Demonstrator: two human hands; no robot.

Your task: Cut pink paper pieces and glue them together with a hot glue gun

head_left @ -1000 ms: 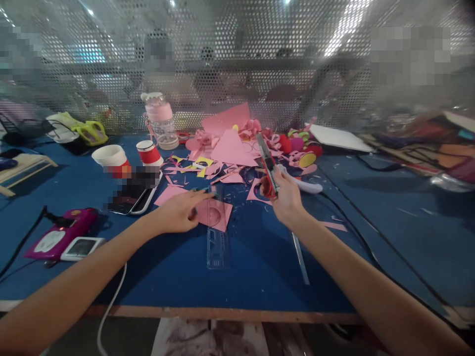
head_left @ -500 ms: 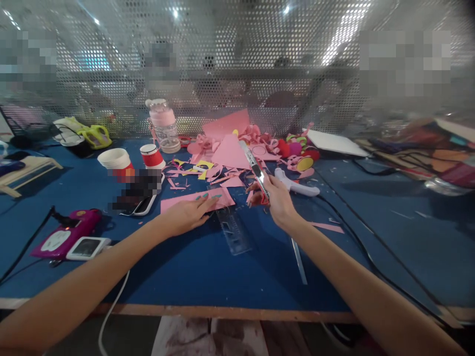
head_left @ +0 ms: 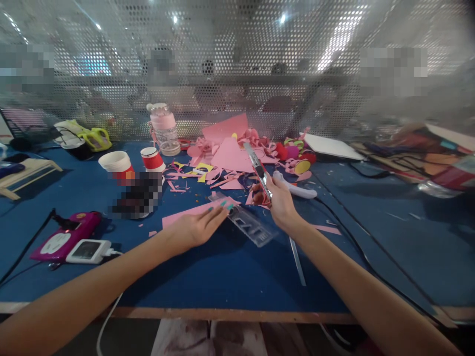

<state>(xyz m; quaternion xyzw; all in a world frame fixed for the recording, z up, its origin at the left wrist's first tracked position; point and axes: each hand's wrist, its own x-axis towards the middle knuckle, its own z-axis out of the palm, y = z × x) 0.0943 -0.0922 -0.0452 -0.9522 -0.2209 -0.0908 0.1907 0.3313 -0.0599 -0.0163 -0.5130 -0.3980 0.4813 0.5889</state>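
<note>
My left hand (head_left: 198, 225) lies flat with its fingers stretched out over a pink sheet (head_left: 178, 216) and a clear plastic stencil ruler (head_left: 252, 228). The ruler slants across the sheet's right part and sticks out past my fingertips. My right hand (head_left: 280, 200) is wrapped round a utility knife (head_left: 259, 170), held above the table with its blade end pointing up and away. Red shows beside my right fingers, but I cannot make out what it belongs to. A white glue gun (head_left: 299, 190) lies just beyond my right hand, partly hidden by it.
Pink scraps and cut pieces (head_left: 230, 155) are heaped at the back by a perforated metal screen (head_left: 237, 89). Paper cups (head_left: 152, 160), a bottle (head_left: 164, 131) and a purple power unit (head_left: 70, 235) stand left. A thin strip (head_left: 297, 262) lies near my right forearm; a black cable (head_left: 345, 232) runs at right.
The ruler has turned so that its near end swings to the right. My left hand has slid slightly right over it. My right hand keeps the knife in nearly the same place.
</note>
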